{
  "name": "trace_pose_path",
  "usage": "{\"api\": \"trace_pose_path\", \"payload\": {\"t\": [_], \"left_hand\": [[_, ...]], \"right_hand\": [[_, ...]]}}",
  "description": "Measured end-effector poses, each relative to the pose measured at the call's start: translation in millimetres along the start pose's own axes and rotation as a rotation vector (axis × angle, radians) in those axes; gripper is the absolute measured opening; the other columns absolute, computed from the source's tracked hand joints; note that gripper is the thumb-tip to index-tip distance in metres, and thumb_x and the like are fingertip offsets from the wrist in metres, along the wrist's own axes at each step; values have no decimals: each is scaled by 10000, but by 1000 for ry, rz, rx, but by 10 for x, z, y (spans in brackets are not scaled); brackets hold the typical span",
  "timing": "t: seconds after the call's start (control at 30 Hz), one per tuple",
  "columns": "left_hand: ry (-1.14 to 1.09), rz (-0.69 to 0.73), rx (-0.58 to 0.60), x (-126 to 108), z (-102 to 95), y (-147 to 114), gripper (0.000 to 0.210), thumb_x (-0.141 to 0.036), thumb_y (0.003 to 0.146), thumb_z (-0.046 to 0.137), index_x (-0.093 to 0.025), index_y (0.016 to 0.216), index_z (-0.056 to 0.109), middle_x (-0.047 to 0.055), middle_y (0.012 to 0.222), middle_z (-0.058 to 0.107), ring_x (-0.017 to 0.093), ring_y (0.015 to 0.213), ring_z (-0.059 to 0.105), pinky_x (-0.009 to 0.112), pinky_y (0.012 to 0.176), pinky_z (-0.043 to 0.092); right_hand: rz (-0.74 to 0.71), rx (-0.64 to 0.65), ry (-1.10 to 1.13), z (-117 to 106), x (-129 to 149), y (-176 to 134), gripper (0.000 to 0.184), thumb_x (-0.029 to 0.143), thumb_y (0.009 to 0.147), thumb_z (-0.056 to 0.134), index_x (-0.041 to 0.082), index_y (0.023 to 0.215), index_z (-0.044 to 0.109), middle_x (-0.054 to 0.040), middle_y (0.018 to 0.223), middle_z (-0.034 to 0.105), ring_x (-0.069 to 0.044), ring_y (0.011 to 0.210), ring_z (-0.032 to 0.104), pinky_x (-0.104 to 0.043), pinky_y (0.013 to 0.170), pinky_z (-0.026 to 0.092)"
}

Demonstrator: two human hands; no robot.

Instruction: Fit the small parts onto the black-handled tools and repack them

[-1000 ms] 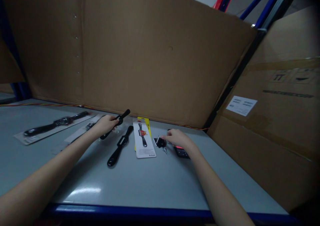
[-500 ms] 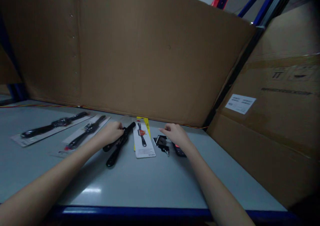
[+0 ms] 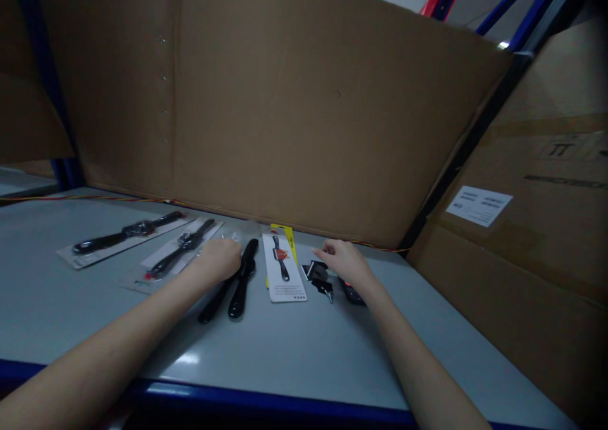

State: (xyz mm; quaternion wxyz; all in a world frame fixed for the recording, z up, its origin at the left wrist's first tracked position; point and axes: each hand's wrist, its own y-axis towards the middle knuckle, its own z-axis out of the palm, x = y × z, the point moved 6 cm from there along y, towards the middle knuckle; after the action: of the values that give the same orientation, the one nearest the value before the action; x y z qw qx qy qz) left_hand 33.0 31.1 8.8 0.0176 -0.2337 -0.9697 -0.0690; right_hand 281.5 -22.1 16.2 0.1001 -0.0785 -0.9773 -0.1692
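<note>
Two bare hands above a grey tabletop. The left hand covers the middle of the left black tool, whose handle points toward the near edge; its fingertips are hidden, so whether they are clamped on the tool cannot be told. Just to the right lies the right black tool, the two close together at their far ends. The right hand, thumb and fingers bent, hovers beside the small dark parts; whether its fingertips meet cannot be told. A pointed metal piece lies at the near side of these parts, and a dark device lies partly under the right hand. Between the hands, a white printed card overlaps a yellow card. To the left, two packaged tools lie slantwise. A cardboard panel stands along the far edge; a labelled carton stands at right.
</note>
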Motion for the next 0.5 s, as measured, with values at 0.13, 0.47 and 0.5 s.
{"api": "trace_pose_path", "payload": {"t": [0.13, 0.47, 0.5], "left_hand": [[25, -14, -12, 3, 18, -6, 334, -155, 743, 367, -91, 875, 668, 221, 908, 641, 318, 883, 596, 388, 706, 447], [-4, -125, -80, 537, -345, 123, 394, -407, 731, 402, -146, 857, 669, 184, 931, 646, 320, 878, 594, 372, 685, 445], [-45, -200, -116, 724, -391, 155, 434, -461, 712, 416, -141, 864, 668, 191, 946, 643, 341, 892, 586, 390, 689, 443]], "right_hand": [[-7, -3, 1, -19, 29, -16, 364, 513, 755, 462, 194, 700, 628, -60, 710, 635, -150, 606, 543, -231, 506, 260], [-24, -1, -8, -56, 66, -21, 332, 485, 773, 453, 206, 716, 624, -53, 703, 649, -157, 653, 573, -225, 529, 283], [-31, -7, -6, -64, 74, -24, 338, 491, 776, 447, 208, 711, 621, -52, 703, 650, -156, 653, 575, -223, 527, 283]]}}
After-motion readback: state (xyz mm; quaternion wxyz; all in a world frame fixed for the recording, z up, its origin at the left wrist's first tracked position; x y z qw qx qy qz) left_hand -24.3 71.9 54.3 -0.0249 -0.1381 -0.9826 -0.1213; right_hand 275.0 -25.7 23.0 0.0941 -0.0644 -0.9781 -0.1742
